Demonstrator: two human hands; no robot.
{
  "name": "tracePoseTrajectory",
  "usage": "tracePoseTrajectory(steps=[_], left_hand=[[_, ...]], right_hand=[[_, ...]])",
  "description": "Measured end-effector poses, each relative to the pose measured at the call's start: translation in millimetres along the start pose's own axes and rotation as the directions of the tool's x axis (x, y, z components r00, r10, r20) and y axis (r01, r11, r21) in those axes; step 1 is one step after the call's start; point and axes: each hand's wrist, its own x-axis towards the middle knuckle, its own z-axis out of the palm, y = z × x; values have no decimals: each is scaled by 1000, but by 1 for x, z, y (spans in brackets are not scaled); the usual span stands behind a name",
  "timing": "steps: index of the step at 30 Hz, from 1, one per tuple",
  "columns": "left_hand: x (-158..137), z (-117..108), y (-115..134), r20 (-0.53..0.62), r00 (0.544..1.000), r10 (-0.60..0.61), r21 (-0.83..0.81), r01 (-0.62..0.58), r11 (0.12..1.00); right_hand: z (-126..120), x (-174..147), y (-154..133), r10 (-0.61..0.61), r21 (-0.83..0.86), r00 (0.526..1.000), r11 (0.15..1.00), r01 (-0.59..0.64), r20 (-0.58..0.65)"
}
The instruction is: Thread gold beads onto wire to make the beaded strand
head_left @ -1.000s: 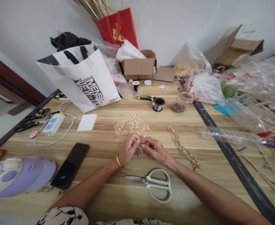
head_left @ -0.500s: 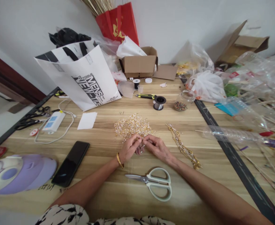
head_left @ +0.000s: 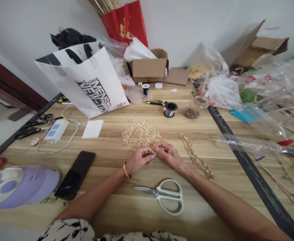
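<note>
At the near edge of a pile of small gold and silver beads (head_left: 140,134), my two hands meet with fingertips almost touching. Thumb and fingers of my left hand (head_left: 140,159) are pinched together, and a thin clear thread seems to hang below it. My right hand (head_left: 169,155) is also pinched, just right of the left. What sits between the fingertips is too small to make out. White-handled scissors (head_left: 159,194) lie below my hands, blades pointing left. Several gold and silver bead strands (head_left: 195,155) rest to the right of my right hand.
A spool of clear line (head_left: 170,109), a yellow-black cutter (head_left: 155,102) and a jar of dark beads (head_left: 193,112) stand beyond the pile. Leftward are a black phone (head_left: 75,174), a power strip (head_left: 57,130) and a white bag (head_left: 86,83). Plastic bottles (head_left: 267,117) crowd the right.
My left hand has dipped slightly and its fingers have curled more. The right fingertips have risen a little and parted slightly from the left ones.
</note>
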Motion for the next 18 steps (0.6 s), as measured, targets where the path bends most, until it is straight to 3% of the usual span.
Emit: tracePoseTrajectory(steps=[5, 11, 18], left_hand=[[0, -1, 4, 7, 999, -45, -78, 45, 996], [-1, 0, 6, 45, 999, -12, -142, 19, 990], [-2, 3, 11, 8, 999, -42, -114, 43, 993]], right_hand=[[1, 0, 2, -18, 32, 1000, 999, 17, 14], [1, -1, -5, -45, 19, 995, 999, 44, 88], [2, -2, -2, -62, 19, 992, 998, 61, 108]])
